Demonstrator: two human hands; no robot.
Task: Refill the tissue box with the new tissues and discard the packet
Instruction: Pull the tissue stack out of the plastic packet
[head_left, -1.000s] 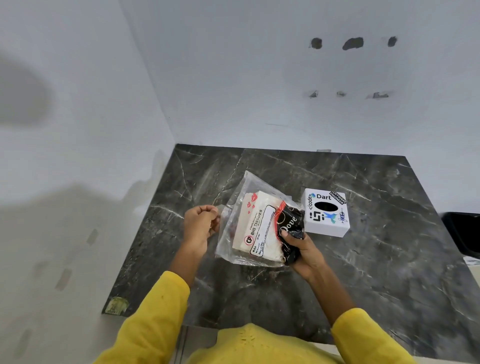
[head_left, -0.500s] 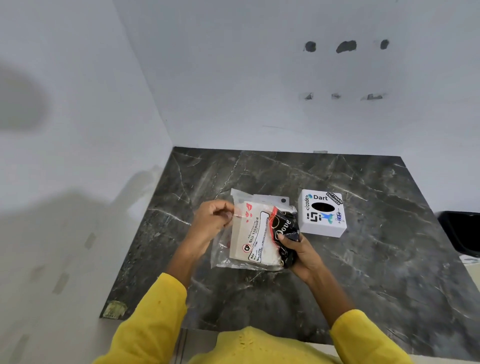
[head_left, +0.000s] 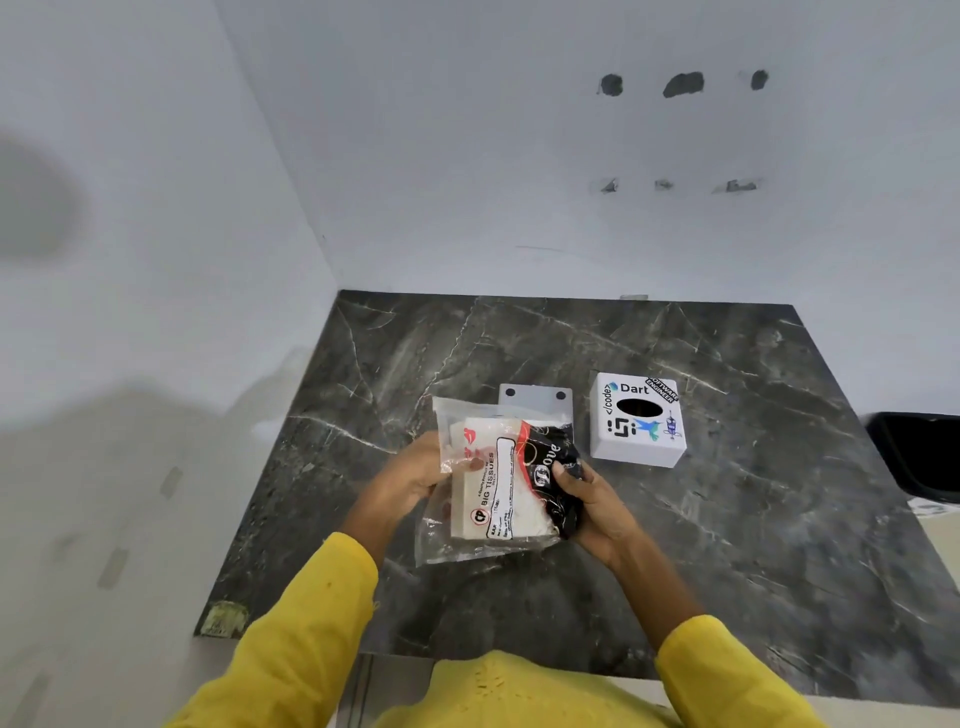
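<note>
Both hands hold the tissue packet (head_left: 506, 483) just above the dark marble counter (head_left: 727, 545) — the left hand (head_left: 415, 475) pinches its clear plastic at the left edge, and the right hand (head_left: 597, 501) is closed around its black printed end. The white tissue box (head_left: 638, 420) stands on the counter just right of the packet, with 1 oval opening on top — behind the packet lies a grey plate (head_left: 535, 399) with 2 holes.

walls (head_left: 467, 182): white, holed, corner | countertop (head_left: 727, 545): dark veined marble | light: even
</note>
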